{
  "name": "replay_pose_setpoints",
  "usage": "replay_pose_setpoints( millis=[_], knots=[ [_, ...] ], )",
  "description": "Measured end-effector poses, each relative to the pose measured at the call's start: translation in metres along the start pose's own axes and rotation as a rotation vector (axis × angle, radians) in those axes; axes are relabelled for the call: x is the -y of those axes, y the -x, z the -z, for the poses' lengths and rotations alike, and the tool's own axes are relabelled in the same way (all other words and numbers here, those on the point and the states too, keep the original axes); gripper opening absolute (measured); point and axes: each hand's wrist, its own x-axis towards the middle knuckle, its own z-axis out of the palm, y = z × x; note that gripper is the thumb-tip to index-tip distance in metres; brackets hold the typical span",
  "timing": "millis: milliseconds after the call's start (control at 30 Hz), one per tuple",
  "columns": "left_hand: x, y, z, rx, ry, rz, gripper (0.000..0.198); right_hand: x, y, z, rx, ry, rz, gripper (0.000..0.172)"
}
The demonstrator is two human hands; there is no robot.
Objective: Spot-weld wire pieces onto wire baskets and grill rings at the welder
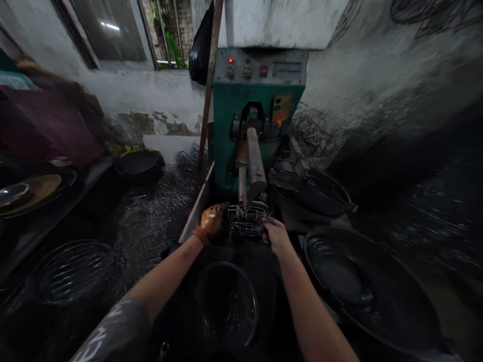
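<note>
A small wire rack (247, 230) with several thin metal bars is held between my two hands, at the tip of the green spot-welding machine's (226, 105) arms. My left hand (212, 221), in an orange-brown glove, is closed on the rack's left end. At the right end, my right hand (276, 235) pinches the wire between thumb and fingers; its fingertips look blackened. The thick upper electrode arm (256, 156) points down at the rack, and a thinner lower arm (242, 186) runs beside it. Whether the electrode tip touches the wire I cannot tell.
Below my hands stands a dark round bucket (254, 306). Large black pans (400, 301) are at right, holding dark round pieces. Tangled wire parts (151, 216) heap at left, near a round wire grate (71, 271). A wooden board (198, 203) edges the machine's left side.
</note>
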Motion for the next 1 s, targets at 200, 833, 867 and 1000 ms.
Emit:
replay_pose_setpoints(
  millis=[200,833,867,1000],
  knots=[
    [0.007,0.004,-0.008,-0.080,0.072,0.011,0.049,-0.002,-0.001,-0.002,-0.008,-0.017,-0.019,0.039],
    [-0.028,0.005,0.012,-0.106,-0.029,0.011,0.077,-0.020,-0.019,0.023,-0.082,-0.059,-0.075,0.032],
    [-0.029,0.005,0.011,-0.101,-0.035,0.009,0.077,-0.021,-0.020,0.023,-0.086,-0.064,-0.078,0.031],
    [-0.029,0.004,0.011,-0.077,-0.041,0.020,0.077,-0.023,-0.022,0.023,-0.098,-0.077,-0.077,0.027]
  ],
)
